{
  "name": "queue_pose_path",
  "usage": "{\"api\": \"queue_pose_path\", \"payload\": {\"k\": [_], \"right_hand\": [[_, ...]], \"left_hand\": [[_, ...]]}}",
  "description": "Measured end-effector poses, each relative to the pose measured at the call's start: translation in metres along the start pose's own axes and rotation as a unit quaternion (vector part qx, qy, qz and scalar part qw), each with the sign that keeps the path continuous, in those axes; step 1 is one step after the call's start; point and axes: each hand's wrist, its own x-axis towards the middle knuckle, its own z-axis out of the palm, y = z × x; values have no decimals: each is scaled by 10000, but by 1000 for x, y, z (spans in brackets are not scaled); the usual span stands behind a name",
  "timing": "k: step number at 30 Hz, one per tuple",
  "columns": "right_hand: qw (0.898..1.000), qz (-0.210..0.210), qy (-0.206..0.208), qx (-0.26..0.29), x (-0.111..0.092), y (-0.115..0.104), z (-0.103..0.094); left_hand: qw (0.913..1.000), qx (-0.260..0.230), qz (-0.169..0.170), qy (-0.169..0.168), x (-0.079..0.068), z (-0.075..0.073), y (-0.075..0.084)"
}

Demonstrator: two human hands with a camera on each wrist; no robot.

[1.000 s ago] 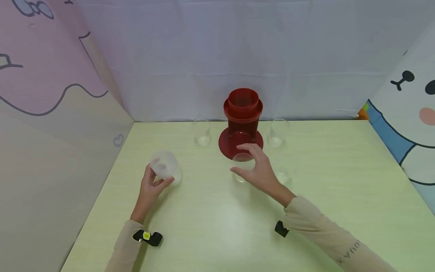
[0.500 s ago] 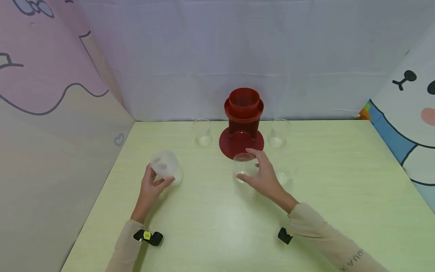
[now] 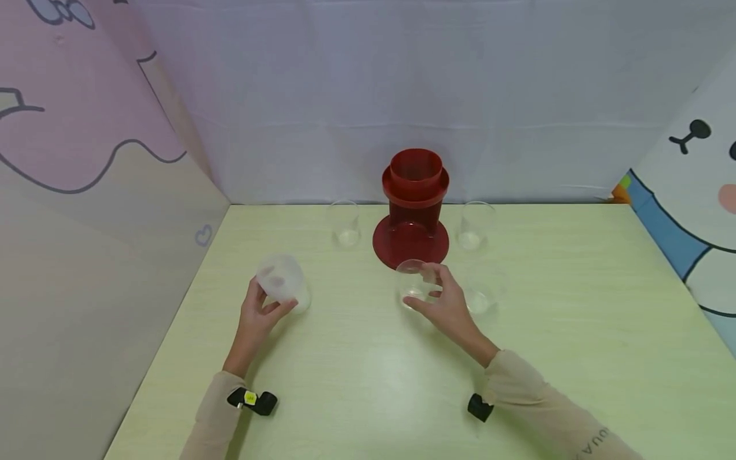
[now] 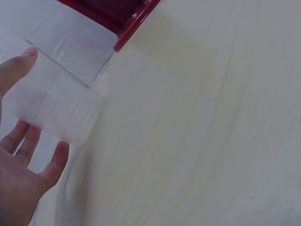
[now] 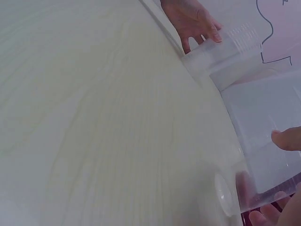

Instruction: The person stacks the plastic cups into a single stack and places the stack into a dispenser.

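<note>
My left hand [image 3: 259, 316] grips a stack of cloudy, see-through plastic cups [image 3: 282, 281] at the table's left; ridges of nested cups show on the stack [image 4: 66, 99] in the left wrist view. Right of centre, my right hand [image 3: 450, 313] holds an upright clear plastic cup [image 3: 411, 284] between thumb and fingers. In the right wrist view that clear cup [image 5: 225, 193] stands with its base on the table, the thumb on one side and fingers on the other. Just behind it is a red holder [image 3: 415, 214], made of nested cup-like parts over a round red base.
Further clear cups stand on the table: one back left [image 3: 345, 227], one back right [image 3: 475, 227] and one beside my right hand [image 3: 480, 297]. A pale wall sheet [image 3: 322, 96] closes off the table's back edge.
My right hand has moved down slightly and its spread thumb and fingers have closed in on the clear cup. The left hand has kept its grip on the stack, almost still.
</note>
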Motion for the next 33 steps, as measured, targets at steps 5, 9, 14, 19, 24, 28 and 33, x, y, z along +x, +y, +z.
{"api": "queue_pose_path", "payload": {"k": [5,9,14,19,24,28,33], "right_hand": [[9998,-14,70,180,0,3,2],[9997,-67,121,207,0,5,2],[9995,-73,132,284,1,5,1],[9990,-93,37,429,-2,-6,-2],[9985,-253,-31,486,-10,-31,-6],[9985,-270,-53,468,-13,-40,-7],[9984,-304,-79,467,-13,-42,-7]], "left_hand": [[10000,3,-38,29,1,0,-1],[10000,1,-19,18,1,0,-1],[10000,-19,0,-17,0,0,0],[9999,-44,-133,2,1,0,0],[9998,-29,-205,-46,-1,1,10],[9998,76,-189,-54,-4,5,25],[9997,103,-236,-44,-5,5,27]]}}
